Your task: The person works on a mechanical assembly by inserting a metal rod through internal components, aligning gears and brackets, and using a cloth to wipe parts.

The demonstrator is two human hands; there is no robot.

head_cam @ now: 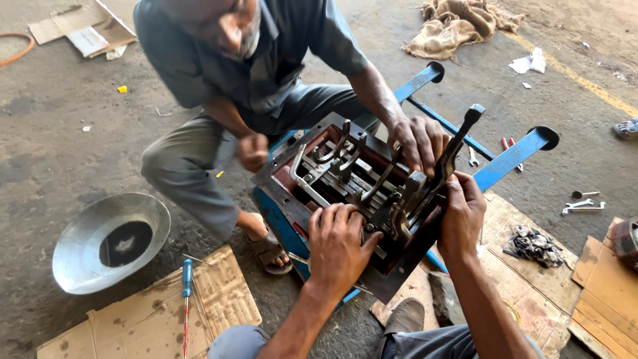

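We see our left hand (337, 247) pressed flat, fingers spread, on the near edge of the gearbox cover (352, 193), which sits on a blue stand (512, 158) at the centre. Our right hand (462, 216) is closed around the lower part of the dark lever (455, 149) at the cover's 3 o'clock side. A co-worker's hand (419, 141) rests on the cover at 1 o'clock. A metal bowl (80, 256) lies on the floor at 9 o'clock, a screwdriver (187, 282) beside it.

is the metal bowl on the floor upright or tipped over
Tipped, not flat: the metal bowl leans on its side on the concrete floor, its open mouth facing the camera, with a dark patch showing inside.
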